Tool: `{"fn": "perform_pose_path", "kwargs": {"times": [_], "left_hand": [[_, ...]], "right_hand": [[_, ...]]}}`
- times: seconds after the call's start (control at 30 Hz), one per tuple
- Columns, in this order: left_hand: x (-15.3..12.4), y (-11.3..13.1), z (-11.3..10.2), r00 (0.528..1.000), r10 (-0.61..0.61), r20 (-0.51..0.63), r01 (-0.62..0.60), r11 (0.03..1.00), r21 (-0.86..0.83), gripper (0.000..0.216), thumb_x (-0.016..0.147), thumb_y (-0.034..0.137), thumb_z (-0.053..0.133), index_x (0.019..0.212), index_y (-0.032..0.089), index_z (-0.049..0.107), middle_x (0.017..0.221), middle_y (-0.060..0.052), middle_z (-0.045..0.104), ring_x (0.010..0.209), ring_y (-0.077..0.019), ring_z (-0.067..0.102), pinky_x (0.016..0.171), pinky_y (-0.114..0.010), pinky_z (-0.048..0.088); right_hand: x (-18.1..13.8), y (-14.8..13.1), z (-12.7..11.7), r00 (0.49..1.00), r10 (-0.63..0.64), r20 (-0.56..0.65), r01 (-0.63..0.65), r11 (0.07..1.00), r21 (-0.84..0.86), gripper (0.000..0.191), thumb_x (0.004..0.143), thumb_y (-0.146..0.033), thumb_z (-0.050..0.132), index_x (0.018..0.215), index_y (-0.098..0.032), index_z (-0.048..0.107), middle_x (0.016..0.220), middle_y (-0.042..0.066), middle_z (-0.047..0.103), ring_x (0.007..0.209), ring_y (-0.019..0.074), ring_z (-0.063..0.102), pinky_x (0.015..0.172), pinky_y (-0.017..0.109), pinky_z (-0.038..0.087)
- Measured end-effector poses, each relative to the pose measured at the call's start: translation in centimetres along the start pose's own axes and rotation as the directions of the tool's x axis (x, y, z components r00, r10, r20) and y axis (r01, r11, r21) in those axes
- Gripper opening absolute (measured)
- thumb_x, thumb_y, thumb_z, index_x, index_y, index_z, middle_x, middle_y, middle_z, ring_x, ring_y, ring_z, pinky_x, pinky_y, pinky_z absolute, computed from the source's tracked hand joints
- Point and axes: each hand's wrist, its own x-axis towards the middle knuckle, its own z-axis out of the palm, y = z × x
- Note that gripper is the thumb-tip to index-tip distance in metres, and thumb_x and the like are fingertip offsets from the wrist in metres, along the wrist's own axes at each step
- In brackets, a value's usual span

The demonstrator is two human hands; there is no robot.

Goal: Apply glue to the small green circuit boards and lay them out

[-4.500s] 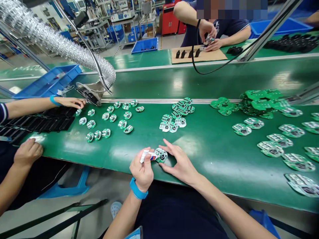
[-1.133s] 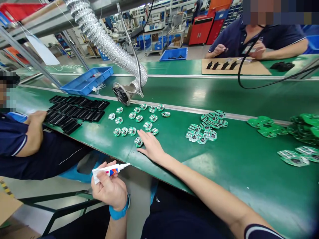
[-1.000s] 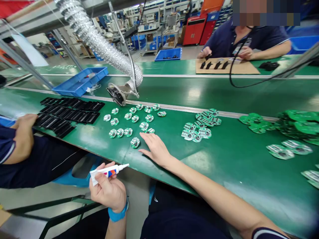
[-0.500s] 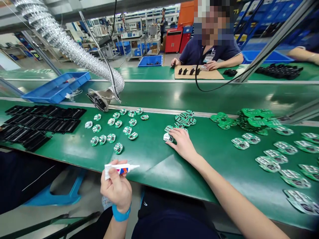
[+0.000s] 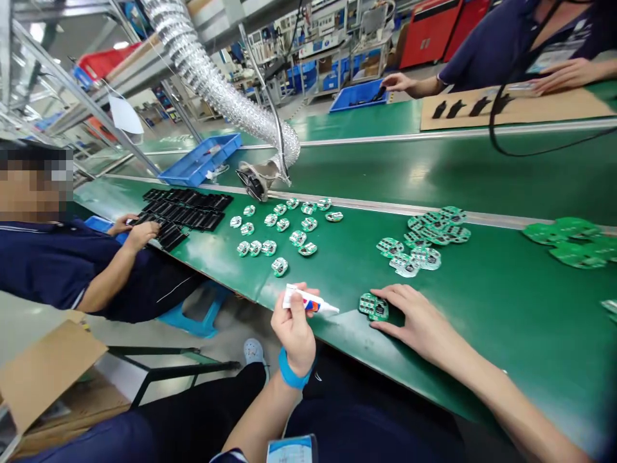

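The left hand [image 5: 293, 328] pinches a white glue tube [image 5: 308, 300] just over the near edge of the green bench [image 5: 332, 328]; the right hand [image 5: 414, 315], fingers spread, touches a green circuit board [image 5: 373, 307]. The tube's small label I cannot read.

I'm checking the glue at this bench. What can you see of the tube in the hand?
The small white tube of glue, apparently soft plastic or foil, has a red and blue printed patch and narrows to a pointed nozzle. The left hand grips it between thumb and fingers, nearly level, over the green bench near its front edge, nozzle pointing toward a round circuit board.
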Motion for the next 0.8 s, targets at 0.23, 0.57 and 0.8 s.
{"fn": "perform_pose_path", "kwargs": {"times": [0.23,0.57,0.8], "left_hand": [[-0.2,-0.7,1.2,0.998,0.051,0.041,-0.052,0.998,0.035,0.041,0.100,0.053,0.063,0.102,0.014,0.073,0.081,-0.007,0.078,0.057,-0.0108,0.064,0.052,-0.020,0.049],[-1.9,-3.7,1.9,0.941,0.223,0.256,-0.285,0.928,0.239,0.034,0.102,0.045,0.061,0.112,0.016,0.074,0.093,-0.010,0.081,0.076,-0.0194,0.078,0.067,-0.028,0.061],[-2.4,-4.1,1.8,0.911,0.261,0.320,-0.346,0.905,0.247,0.028,0.103,0.039,0.060,0.115,0.017,0.074,0.095,-0.009,0.081,0.080,-0.0190,0.078,0.071,-0.028,0.062]], "right_hand": [[0.3,-3.2,-0.1,0.993,0.113,-0.016,-0.111,0.989,0.095,0.057,0.074,-0.028,0.094,0.126,-0.022,0.070,0.108,0.008,0.070,0.101,0.0289,0.066,0.090,0.047,0.057],[0.0,-4.3,1.6,0.979,0.160,-0.123,-0.132,0.969,0.207,0.052,0.074,-0.026,0.093,0.119,-0.024,0.068,0.105,0.007,0.069,0.101,0.0293,0.064,0.088,0.046,0.056],[-0.1,-4.3,1.5,0.976,0.158,-0.152,-0.124,0.969,0.214,0.049,0.077,-0.025,0.090,0.121,-0.024,0.068,0.102,0.007,0.070,0.097,0.0282,0.065,0.082,0.043,0.056]]}}
